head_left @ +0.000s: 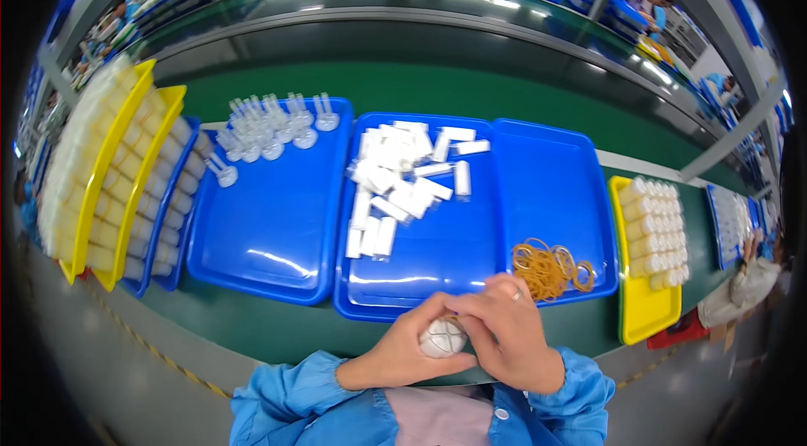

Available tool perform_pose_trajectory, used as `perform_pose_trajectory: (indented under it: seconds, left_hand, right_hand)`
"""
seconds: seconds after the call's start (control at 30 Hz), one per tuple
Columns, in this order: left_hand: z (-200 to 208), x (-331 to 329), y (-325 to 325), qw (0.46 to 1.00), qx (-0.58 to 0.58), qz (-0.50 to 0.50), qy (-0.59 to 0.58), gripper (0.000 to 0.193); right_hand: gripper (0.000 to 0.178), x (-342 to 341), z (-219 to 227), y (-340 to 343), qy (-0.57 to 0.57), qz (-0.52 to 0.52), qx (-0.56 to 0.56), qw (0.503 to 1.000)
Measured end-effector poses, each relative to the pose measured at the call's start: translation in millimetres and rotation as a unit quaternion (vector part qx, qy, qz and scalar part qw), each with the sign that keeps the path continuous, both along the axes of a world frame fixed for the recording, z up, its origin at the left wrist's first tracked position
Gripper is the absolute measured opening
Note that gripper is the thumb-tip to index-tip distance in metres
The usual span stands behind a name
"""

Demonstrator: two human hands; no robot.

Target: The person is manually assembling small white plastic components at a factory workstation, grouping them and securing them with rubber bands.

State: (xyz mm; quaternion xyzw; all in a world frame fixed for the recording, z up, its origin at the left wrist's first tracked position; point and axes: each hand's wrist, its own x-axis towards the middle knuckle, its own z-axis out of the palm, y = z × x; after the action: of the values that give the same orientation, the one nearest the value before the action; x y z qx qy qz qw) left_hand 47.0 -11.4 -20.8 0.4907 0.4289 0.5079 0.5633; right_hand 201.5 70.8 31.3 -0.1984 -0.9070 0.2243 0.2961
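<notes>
Close to my body, my left hand [399, 355] curls around a white round-ended piece [442, 342]. Thin bands cross over the end that faces up. The fingers of my right hand [514, 337] are bent and closed against the far side of this piece, where a bit of tan rubber band shows; the fingertips are partly hidden. A pile of tan rubber bands [545, 271] lies just beyond my right hand, in the near part of the right blue tray [546, 177]. White wrapped oblong packs [395, 168] are heaped in the middle blue tray [420, 282].
Clear plastic stemmed pieces [269, 126] stand at the back of the left blue tray [261, 227]. Tilted yellow and blue trays [139, 181] of white cylinders rise at far left. A yellow tray [643, 316] with white cylinders is at right. A green belt [403, 76] runs behind.
</notes>
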Motion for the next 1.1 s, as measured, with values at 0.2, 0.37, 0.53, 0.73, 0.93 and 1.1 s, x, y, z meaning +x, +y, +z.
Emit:
perform_pose_trajectory:
  seconds: [0.2,0.37,0.53,0.73,0.93,1.1]
  left_hand:
    - [7.8,-5.4,-2.5,0.943,0.042,0.015,0.33,0.029]
    - [9.7,-21.7,16.7,0.981,0.0,0.02,0.193,0.024]
    - [19.0,-58.9,3.9,0.963,-0.094,-0.021,-0.252,0.032]
    - [-12.8,-51.6,4.7,0.83,-0.162,0.064,-0.531,0.053]
    - [17.4,-41.8,0.9,0.881,-0.086,0.019,-0.466,0.087]
    - [17.3,-42.6,-1.0,0.994,-0.024,0.074,-0.081,0.102]
  right_hand:
    - [0.022,8.6,23.2,-21.5,0.115,0.043,-0.487,0.865]
    - [0.041,-15.8,32.9,-46.9,-0.075,0.192,0.12,0.971]
    - [0.029,11.0,10.6,-18.5,-0.138,-0.043,-0.073,0.987]
    - [0.01,18.3,17.4,-8.6,0.009,0.21,-0.249,0.945]
    - [0.046,22.4,-40.3,-20.6,0.398,0.233,-0.751,0.473]
    - [0.071,4.7,-34.8,-15.8,0.252,0.114,-0.747,0.605]
